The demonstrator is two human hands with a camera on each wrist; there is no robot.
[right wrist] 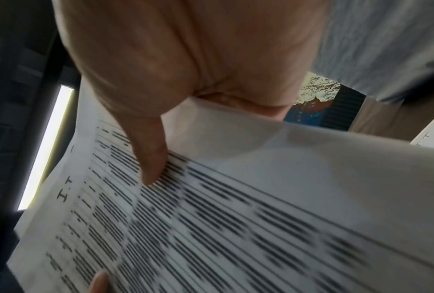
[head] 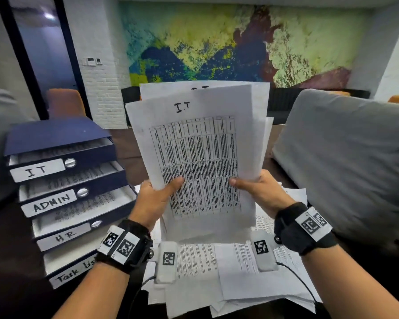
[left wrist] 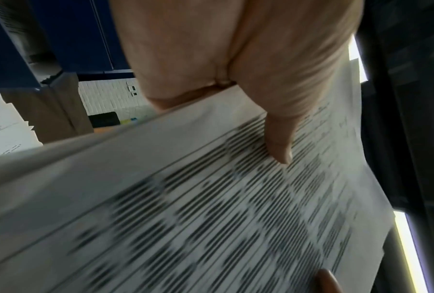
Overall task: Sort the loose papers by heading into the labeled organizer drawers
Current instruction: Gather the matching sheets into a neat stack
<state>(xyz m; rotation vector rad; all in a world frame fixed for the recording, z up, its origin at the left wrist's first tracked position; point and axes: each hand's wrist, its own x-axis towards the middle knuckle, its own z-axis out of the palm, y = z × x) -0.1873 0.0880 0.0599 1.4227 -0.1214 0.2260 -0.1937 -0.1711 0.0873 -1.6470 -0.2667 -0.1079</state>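
I hold a stack of papers (head: 198,148) upright in front of me; the front sheet has a printed table and the handwritten heading "I.T". My left hand (head: 158,196) grips the stack's lower left edge, thumb across the front (left wrist: 278,142). My right hand (head: 258,192) grips the lower right edge, thumb on the table print (right wrist: 150,158). The dark blue organizer (head: 62,180) stands at left with all its drawers pulled out: IT (head: 37,170) on top, then ADMIN (head: 51,202), HR (head: 63,237) and Task list (head: 74,270). Sheets lie in the upper three drawers.
More loose papers (head: 240,277) lie spread on the dark table under my wrists. A grey chair back (head: 346,157) stands close at right, an orange chair (head: 65,102) behind the organizer. Cables run from the wrist cameras across the papers.
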